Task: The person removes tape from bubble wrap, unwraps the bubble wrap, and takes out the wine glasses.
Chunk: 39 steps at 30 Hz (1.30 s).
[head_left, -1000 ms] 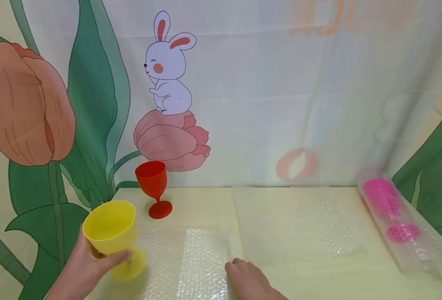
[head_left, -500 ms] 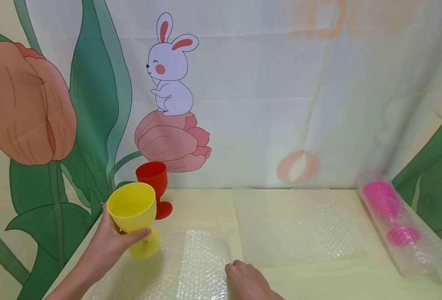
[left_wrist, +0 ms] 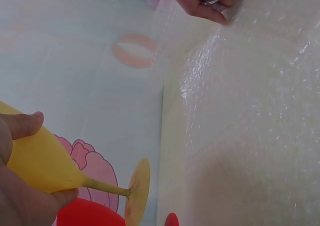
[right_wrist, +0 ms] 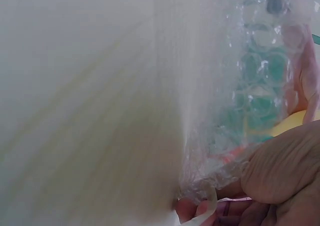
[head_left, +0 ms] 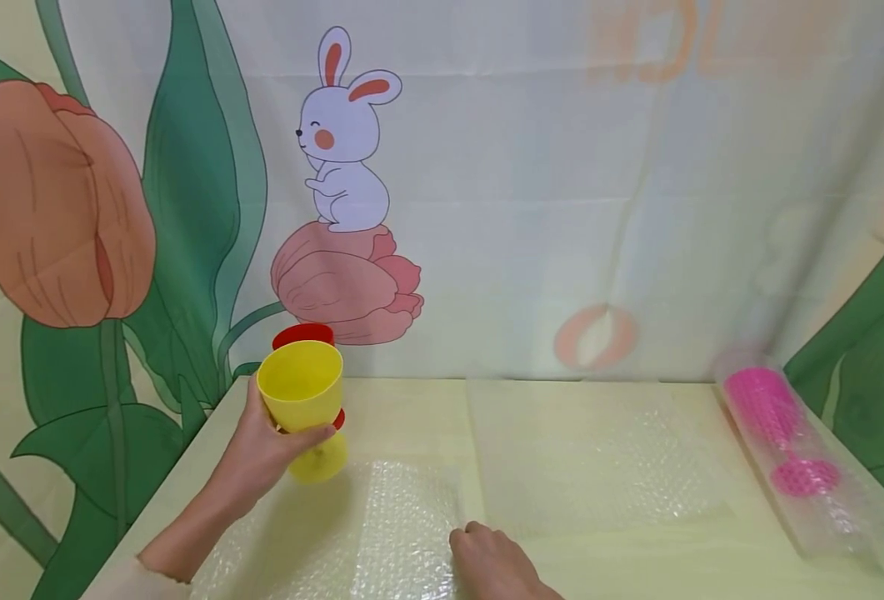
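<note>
My left hand (head_left: 264,457) grips a yellow plastic goblet (head_left: 301,385) around the lower bowl, thumb on the near side, slightly tilted and raised above the table. Stem and round foot (left_wrist: 137,193) show below the hand in the left wrist view. Directly behind it stands a red goblet (head_left: 304,335), mostly covered by the yellow one. At the front of the table my right hand (head_left: 496,560), fingers curled, pinches the edge of a bubble wrap sheet (head_left: 407,521). In the right wrist view the gathered bubble wrap (right_wrist: 200,188) shows between its fingers and thumb.
Another bubble wrap sheet (head_left: 599,450) lies flat right of centre. At the table's right edge lies a pink goblet (head_left: 771,408) rolled in bubble wrap. A printed curtain (head_left: 501,208) with a rabbit and tulips hangs behind the table (head_left: 404,408).
My left hand has moved the yellow goblet right and away from me, so that it now covers most of the red goblet. The right hand has stayed at the wrap's edge.
</note>
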{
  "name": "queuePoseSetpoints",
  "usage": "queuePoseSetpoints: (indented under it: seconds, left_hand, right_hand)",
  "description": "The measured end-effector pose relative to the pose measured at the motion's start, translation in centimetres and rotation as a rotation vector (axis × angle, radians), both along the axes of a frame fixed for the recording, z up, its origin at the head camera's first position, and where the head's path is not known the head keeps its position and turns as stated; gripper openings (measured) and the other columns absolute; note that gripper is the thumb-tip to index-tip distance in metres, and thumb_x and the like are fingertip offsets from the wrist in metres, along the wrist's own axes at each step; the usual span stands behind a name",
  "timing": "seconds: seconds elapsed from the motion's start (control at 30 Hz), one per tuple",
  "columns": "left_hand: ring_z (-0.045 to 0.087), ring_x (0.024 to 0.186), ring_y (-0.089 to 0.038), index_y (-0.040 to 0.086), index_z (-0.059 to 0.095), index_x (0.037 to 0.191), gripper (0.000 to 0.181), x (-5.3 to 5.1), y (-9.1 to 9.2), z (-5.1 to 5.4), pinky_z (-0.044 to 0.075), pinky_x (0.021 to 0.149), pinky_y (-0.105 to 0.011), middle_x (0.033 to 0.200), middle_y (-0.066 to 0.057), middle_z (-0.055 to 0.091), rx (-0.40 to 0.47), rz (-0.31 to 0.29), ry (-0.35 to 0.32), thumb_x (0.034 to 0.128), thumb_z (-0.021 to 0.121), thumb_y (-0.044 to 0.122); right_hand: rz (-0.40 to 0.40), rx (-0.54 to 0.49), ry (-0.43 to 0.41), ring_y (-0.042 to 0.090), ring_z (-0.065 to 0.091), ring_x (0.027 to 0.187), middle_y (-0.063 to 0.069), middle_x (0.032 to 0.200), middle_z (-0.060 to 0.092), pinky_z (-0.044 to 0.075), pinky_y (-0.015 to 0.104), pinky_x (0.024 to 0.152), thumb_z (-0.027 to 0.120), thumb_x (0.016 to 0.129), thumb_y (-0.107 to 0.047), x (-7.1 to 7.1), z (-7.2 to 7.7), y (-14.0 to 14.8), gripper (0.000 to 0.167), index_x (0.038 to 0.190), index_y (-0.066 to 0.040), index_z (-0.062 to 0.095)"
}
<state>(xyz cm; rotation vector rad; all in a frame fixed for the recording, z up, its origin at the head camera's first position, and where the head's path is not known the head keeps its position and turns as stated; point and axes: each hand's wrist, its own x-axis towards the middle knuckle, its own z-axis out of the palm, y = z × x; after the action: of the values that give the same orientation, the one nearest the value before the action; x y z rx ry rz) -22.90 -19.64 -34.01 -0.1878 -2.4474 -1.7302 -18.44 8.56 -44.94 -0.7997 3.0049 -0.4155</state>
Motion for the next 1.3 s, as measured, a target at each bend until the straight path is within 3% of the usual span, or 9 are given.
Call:
queuePoseSetpoints:
  seconds: [0.33,0.53,0.73,1.3]
  left_hand:
    - [0.044,0.129,-0.037,0.014,0.011,0.154,0.095,-2.2,1.5,-0.4,0.037,0.113,-0.061,0.143,-0.017,0.041,0.021,0.001,0.009,0.0882,0.079,0.003]
    - [0.042,0.132,-0.036,0.016,0.012,0.155,0.096,-3.5,2.6,-0.7,0.034,0.115,-0.060,0.145,-0.016,0.040,0.042,0.020,-0.002,0.0875,0.080,0.004]
    - [0.042,0.133,-0.034,0.018,0.012,0.157,0.099,-4.8,3.5,-1.3,0.034,0.116,-0.059,0.147,-0.013,0.040,0.042,0.058,-0.008,0.0865,0.081,0.004]
    - [0.041,0.135,-0.032,0.022,0.014,0.156,0.098,-8.1,6.0,-2.9,0.034,0.116,-0.058,0.148,-0.010,0.039,0.080,0.074,0.009,0.0865,0.080,0.004]
  right_hand:
    - [-0.002,-0.002,0.007,0.012,0.056,0.063,0.004,0.075,0.058,0.053,0.029,0.057,0.088,0.078,-0.020,0.1,-0.1,0.0,0.028,0.088,-0.001,0.070]
    - [-0.008,-0.007,-0.005,0.012,0.056,0.064,0.004,0.076,0.059,0.054,0.028,0.057,0.090,0.078,-0.029,0.2,0.0,0.0,0.037,0.089,0.000,0.070]
    - [-0.015,-0.020,-0.026,0.011,0.054,0.063,0.004,0.077,0.058,0.053,0.027,0.057,0.090,0.079,-0.028,0.3,0.0,0.1,0.036,0.090,0.000,0.070]
    - [-0.021,-0.021,-0.047,0.011,0.052,0.063,0.003,0.076,0.057,0.053,0.028,0.056,0.089,0.079,-0.030,0.0,0.0,0.3,0.036,0.089,-0.001,0.069]
